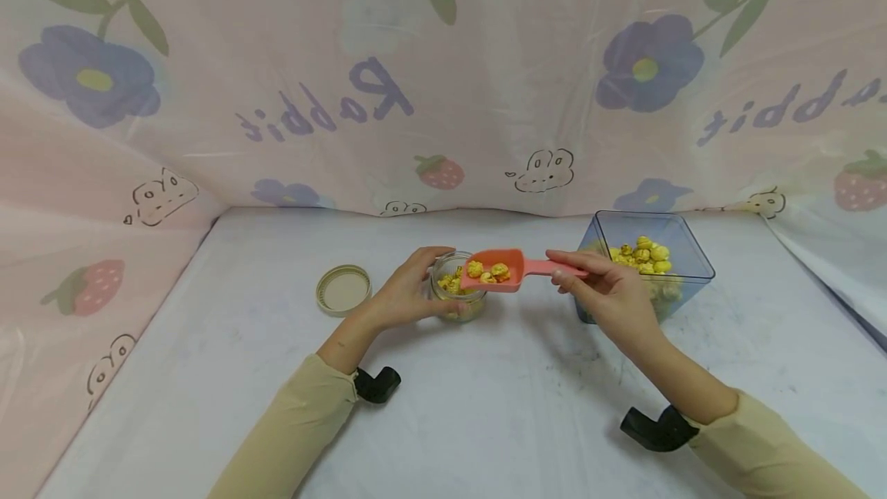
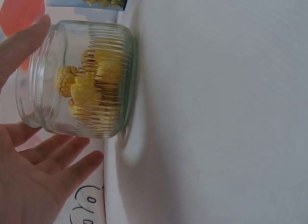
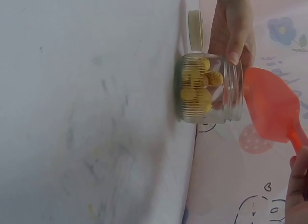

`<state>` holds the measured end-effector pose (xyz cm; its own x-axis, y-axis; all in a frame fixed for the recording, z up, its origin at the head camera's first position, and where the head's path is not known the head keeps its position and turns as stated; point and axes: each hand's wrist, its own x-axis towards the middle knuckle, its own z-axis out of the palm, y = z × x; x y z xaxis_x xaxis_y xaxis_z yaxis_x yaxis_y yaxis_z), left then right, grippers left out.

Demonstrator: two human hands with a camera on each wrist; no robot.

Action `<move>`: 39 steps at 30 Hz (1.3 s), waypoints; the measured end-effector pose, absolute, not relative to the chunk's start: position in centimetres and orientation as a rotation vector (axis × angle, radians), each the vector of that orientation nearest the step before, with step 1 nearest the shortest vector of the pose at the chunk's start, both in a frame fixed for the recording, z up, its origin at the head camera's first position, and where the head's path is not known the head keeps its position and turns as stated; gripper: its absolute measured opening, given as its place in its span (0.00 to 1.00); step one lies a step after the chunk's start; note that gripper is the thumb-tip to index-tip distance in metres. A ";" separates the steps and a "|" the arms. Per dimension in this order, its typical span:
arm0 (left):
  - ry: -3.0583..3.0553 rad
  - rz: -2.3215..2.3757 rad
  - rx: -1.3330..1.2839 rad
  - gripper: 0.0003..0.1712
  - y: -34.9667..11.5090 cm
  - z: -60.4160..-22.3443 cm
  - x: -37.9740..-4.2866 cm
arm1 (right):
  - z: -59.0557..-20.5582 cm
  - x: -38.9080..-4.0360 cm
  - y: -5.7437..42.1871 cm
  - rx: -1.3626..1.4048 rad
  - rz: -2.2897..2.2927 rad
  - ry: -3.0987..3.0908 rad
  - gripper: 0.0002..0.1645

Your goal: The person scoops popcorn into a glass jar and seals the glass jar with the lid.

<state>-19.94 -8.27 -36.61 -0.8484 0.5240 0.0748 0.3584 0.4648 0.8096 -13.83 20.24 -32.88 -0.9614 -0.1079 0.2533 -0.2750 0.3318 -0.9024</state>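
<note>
A ribbed glass jar (image 2: 91, 79), partly filled with yellow popcorn (image 3: 196, 89), stands upright on the white table. My left hand (image 1: 405, 291) holds it near the rim, thumb on one side and fingers on the other. In my right hand (image 1: 613, 291) is the handle of a coral-red scoop (image 1: 516, 272), pinched between thumb and fingers. Several popcorn pieces (image 1: 488, 273) lie in the scoop. Its front edge overlaps the jar's mouth in the head view, and the right wrist view shows it right at the rim.
A clear bluish plastic bin (image 1: 693, 252) with more popcorn stands at the right, behind my right hand. Left of the jar lies a round cream-coloured lid (image 1: 344, 290). A printed pink sheet (image 1: 471, 98) hangs behind the table.
</note>
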 end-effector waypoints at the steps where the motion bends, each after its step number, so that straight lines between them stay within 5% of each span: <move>1: 2.516 1.336 0.759 0.48 -8.3 -36.6 -19.9 | -32.9 -13.8 20.2 0.356 1.688 -2.444 0.21; 39: 2.363 1.444 0.680 0.45 -8.4 -37.1 -20.2 | -30.1 -14.8 20.5 0.579 1.377 -2.484 0.17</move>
<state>-20.18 -8.36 -37.12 -0.8469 0.5317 -0.0001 0.2424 0.3863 0.8899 -14.78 20.47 -30.13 -0.8921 -0.2228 0.3932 -0.4515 0.4770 -0.7541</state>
